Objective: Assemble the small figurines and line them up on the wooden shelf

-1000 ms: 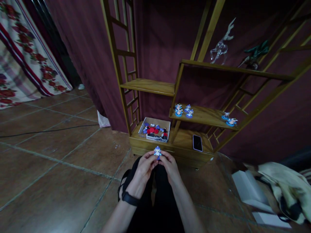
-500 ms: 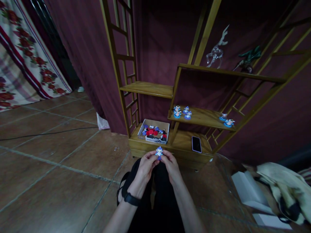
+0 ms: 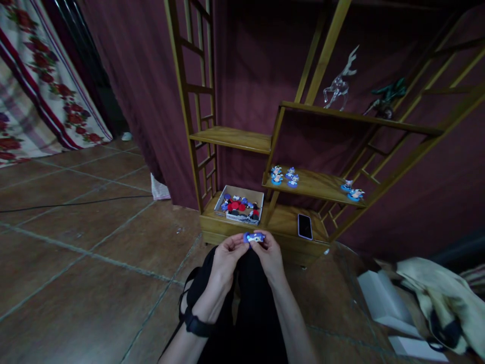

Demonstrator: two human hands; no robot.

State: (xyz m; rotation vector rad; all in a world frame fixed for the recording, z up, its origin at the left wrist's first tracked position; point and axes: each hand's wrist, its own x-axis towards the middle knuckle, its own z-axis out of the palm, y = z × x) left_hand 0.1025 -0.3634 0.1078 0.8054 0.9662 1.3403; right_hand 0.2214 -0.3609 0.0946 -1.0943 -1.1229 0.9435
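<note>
Between the fingertips of both hands, above my knees, a small purple and white figurine (image 3: 253, 237) lies on its side. Its purple base points left, its head right. My left hand (image 3: 229, 253) pinches the base end. My right hand (image 3: 268, 251) grips the head end, thumb on the near side. Just beyond the hands, an open cardboard box (image 3: 242, 218) on the low shelf holds purple, red and dark figurine parts. Several blue and purple figurines (image 3: 292, 180) stand on the middle shelf, and two blue-based figurines (image 3: 355, 194) are at its right end.
A phone (image 3: 305, 226) lies on the low shelf of the wooden display rack (image 3: 231, 137). A clear deer statue (image 3: 339, 83) and a dark green ornament (image 3: 387, 97) stand higher up. White boxes (image 3: 384, 298) and pale cloth are at right; a cable (image 3: 76, 203) crosses the floor.
The figurine was upright and facing me; now it is tipped sideways with its head to the right. Both hands still hold it. The view has shifted slightly.
</note>
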